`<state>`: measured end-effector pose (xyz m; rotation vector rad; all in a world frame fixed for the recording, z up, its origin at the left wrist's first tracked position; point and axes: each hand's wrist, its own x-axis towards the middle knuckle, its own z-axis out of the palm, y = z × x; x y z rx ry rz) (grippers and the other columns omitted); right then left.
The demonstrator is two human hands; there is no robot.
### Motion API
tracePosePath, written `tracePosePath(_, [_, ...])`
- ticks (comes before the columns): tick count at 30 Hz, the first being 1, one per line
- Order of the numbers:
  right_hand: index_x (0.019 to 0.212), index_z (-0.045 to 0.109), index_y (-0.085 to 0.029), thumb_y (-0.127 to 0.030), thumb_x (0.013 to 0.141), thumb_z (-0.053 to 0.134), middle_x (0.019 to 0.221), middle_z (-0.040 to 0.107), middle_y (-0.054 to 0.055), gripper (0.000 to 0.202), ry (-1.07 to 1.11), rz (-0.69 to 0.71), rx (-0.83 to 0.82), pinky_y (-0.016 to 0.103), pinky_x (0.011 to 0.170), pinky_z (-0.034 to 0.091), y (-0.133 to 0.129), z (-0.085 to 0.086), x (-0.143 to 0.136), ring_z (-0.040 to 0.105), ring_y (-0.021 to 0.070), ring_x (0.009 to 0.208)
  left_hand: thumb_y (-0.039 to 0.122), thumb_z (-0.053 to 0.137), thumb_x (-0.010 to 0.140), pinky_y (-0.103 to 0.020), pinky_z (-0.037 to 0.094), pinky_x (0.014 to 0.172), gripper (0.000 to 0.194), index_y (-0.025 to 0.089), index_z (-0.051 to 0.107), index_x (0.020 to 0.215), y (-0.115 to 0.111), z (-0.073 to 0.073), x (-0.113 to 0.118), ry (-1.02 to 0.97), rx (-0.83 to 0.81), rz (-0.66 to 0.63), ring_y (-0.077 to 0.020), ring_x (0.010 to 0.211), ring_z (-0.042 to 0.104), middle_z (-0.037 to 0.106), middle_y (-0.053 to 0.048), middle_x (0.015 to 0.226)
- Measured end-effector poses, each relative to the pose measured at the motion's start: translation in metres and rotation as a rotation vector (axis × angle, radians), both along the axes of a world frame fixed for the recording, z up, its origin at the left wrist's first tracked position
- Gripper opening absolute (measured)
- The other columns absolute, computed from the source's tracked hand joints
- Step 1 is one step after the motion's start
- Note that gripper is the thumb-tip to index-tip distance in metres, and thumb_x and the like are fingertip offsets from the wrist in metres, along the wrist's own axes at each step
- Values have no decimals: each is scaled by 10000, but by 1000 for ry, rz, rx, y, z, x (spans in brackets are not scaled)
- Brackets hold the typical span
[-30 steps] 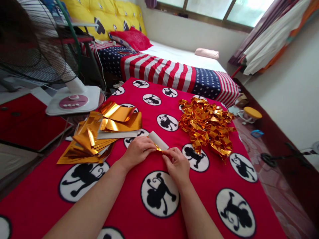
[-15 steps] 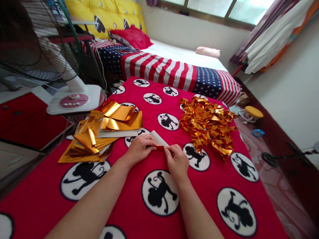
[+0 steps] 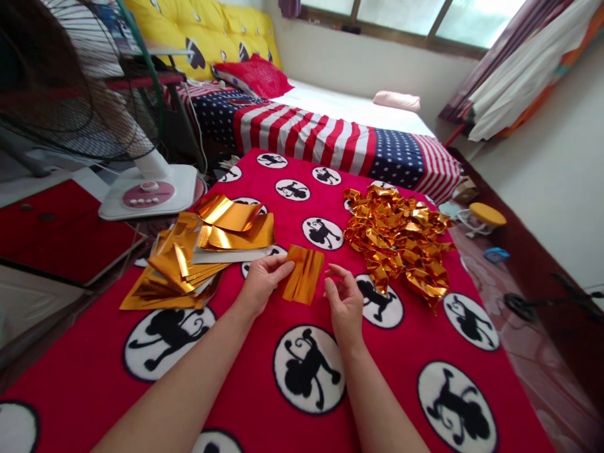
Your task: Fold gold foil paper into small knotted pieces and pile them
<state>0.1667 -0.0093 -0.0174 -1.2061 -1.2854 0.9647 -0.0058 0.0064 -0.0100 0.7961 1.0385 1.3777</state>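
A small sheet of gold foil paper (image 3: pixel 304 275), shiny side up, is pinched along its left edge by the thumb and fingers of my left hand (image 3: pixel 265 280). Just right of that sheet, my right hand (image 3: pixel 345 298) is apart from it, thumb and fingers spread with nothing between them. Loose gold foil sheets (image 3: pixel 184 264) lie in an untidy stack left of my hands, some showing a pale underside. Over to the right is a heap of folded gold foil pieces (image 3: pixel 399 236).
A red cloth with monkey prints (image 3: pixel 382 377) covers the table. The white base of a fan (image 3: pixel 182 189) stands at the left. Behind the table is a bed with a striped cover (image 3: pixel 306 132). A yellow stool (image 3: pixel 488 214) is on the floor at the right.
The sheet, earlier with its pale side up and its near edge folded between both hands, now lies gold side up. My right hand has let go and moved slightly right.
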Motion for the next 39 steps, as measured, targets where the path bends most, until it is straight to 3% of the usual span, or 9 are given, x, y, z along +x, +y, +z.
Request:
tracePosePath(4, [1174,578,-234,-326,872,609,1065,606,53,317,-3,-17,49,248,599,464,-1,2,-2,534,121,715,382,780,705,-251,508,618,258,159,751,829,-1,3,-2,167,163,89,-150,644,630,689,-18,691])
tracePosePath(7, [1182,566,-238,-284,874,601,1136,567,68,314,-56,-83,124,243,606,468,-4,5,-3,549,126,776,301,714,797,-286,517,741,109,210,756,840,-4,8,-9,519,443,224,-163,801,636,694,-31,841])
tracePosePath(10, [1199,557,-237,-234,886,571,1185,528,85,313,-159,-128,205,263,647,493,-7,9,-4,572,137,825,245,674,837,-332,495,857,110,284,760,893,-7,9,-17,917,643,311,-180,953,599,676,-36,970])
tracePosePath(14, [1150,602,-236,-189,890,534,1155,544,89,273,-310,-103,279,317,743,520,-11,10,0,598,169,883,214,621,874,-332,487,825,153,280,751,922,-7,0,-20,1177,774,146,-168,880,568,669,-40,896])
tracePosePath(18, [1050,656,-246,-140,866,526,1058,585,64,249,-415,8,255,326,828,503,-12,6,4,602,193,960,181,561,904,-303,480,764,195,239,746,921,-9,-8,-18,1242,762,-167,-158,832,574,661,-44,860])
tracePosePath(21, [1019,665,-248,-98,821,546,1023,597,42,276,-459,100,172,292,789,500,-11,2,6,611,166,867,148,575,879,-306,485,799,186,221,742,916,-13,-6,-20,1210,675,-259,-166,885,588,662,-51,918])
tracePosePath(30, [957,701,-245,-116,813,590,993,621,28,223,-475,187,113,259,728,497,-4,-2,11,614,142,792,237,699,798,-301,494,804,84,227,731,875,-16,3,-22,1138,538,-291,-171,880,607,663,-38,939])
tracePosePath(34, [923,710,-246,-132,823,597,969,630,22,190,-495,173,118,261,736,491,-3,-3,11,616,147,812,293,760,749,-305,493,796,177,246,740,918,-15,1,-19,1187,549,-283,-180,883,605,665,-33,947])
tracePosePath(39, [912,714,-248,-159,839,593,960,640,23,167,-524,172,119,263,753,484,-3,0,10,620,154,834,201,611,874,-301,474,794,164,271,759,882,-12,-4,-22,1223,632,-259,-164,875,599,683,-30,906])
